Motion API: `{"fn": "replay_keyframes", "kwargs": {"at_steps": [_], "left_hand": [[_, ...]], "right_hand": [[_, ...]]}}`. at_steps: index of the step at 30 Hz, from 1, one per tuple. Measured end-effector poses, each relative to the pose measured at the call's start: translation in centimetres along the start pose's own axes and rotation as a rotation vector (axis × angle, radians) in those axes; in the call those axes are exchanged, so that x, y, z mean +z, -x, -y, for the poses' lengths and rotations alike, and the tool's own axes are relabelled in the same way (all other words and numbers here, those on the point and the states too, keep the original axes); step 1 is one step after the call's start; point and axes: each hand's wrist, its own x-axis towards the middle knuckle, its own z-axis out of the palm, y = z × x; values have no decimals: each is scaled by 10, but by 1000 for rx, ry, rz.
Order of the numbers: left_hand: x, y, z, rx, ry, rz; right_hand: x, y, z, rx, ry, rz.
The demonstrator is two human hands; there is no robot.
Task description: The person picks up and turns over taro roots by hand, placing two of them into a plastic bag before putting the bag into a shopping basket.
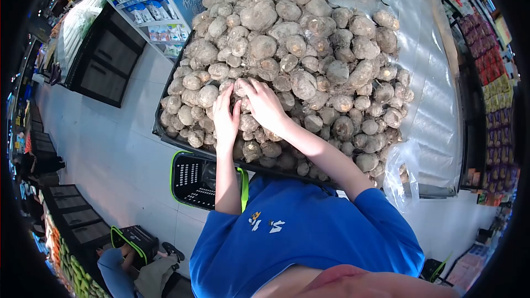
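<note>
A large heap of round, soil-covered root vegetables that look like taro (259,16) fills the dark-edged display stand in front of me. My left hand (225,117) rests on the near left part of the heap, its fingers stretched out and the thumb apart. Just beside it, my right hand (264,104) reaches in from the right with its fingers curled over a small taro (240,87). The two hands are close together. Parts of the roots under them are hidden by my fingers.
A black shopping basket (190,179) with a green rim stands below my left forearm. A clear plastic bag (402,174) hangs at the stand's near right, beside a silvery sheet (430,110). A shelf of packets (146,8) stands back left. Another person (118,267) is at lower left with a basket.
</note>
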Motion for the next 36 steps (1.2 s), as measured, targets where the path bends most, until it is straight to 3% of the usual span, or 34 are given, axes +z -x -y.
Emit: {"fn": "replay_keyframes", "kwargs": {"at_steps": [6,14,16,21,23,29,31,36], "left_hand": [[0,-6,5,-93,134,38],[4,-4,11,-42,98,6],[2,-7,5,-108,249,-2],[-13,-12,-17,-165,482,32],[-13,-11,-31,-89,587,-8],[-7,-4,-65,-134,786,30],[-12,-1,-74,-131,823,166],[-9,-1,-94,-14,861,148]], "right_hand": [[5,-7,-2,41,16,-25],[2,-11,-2,20,-41,-70],[-5,-10,4,41,-47,-79],[-39,5,15,55,-406,-207],[-57,12,20,190,-562,-176],[-91,37,20,298,-1111,-139],[-99,45,15,290,-1124,-153],[-119,59,11,271,-1341,-221]]}}
